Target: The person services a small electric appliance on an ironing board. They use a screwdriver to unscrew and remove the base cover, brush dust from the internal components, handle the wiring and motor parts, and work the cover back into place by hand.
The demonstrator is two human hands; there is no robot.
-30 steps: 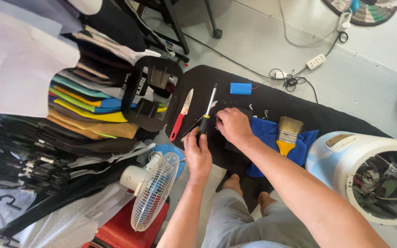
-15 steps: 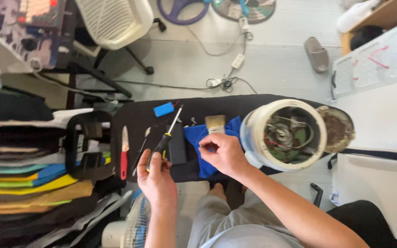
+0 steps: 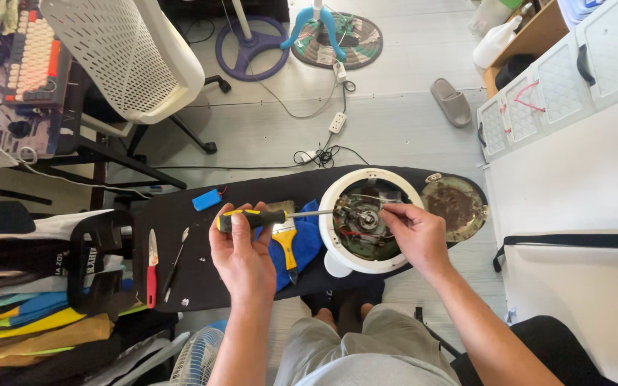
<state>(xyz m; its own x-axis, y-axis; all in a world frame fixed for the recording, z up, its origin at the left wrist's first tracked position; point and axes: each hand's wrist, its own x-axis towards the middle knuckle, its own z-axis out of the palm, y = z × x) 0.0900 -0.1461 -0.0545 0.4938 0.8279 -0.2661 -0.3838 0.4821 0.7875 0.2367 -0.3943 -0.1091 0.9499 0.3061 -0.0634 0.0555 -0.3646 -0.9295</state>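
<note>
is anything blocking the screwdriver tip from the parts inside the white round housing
Nothing visible blocks it. The left hand holds the screwdriver, its shaft crossing the white housing rim inward. The right hand reaches in from the opposite side.

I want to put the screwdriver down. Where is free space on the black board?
Free: the board between the thin tool and the left hand, and below the blue block. Crowded: blue cloth, brush, white appliance, right hand.
</note>
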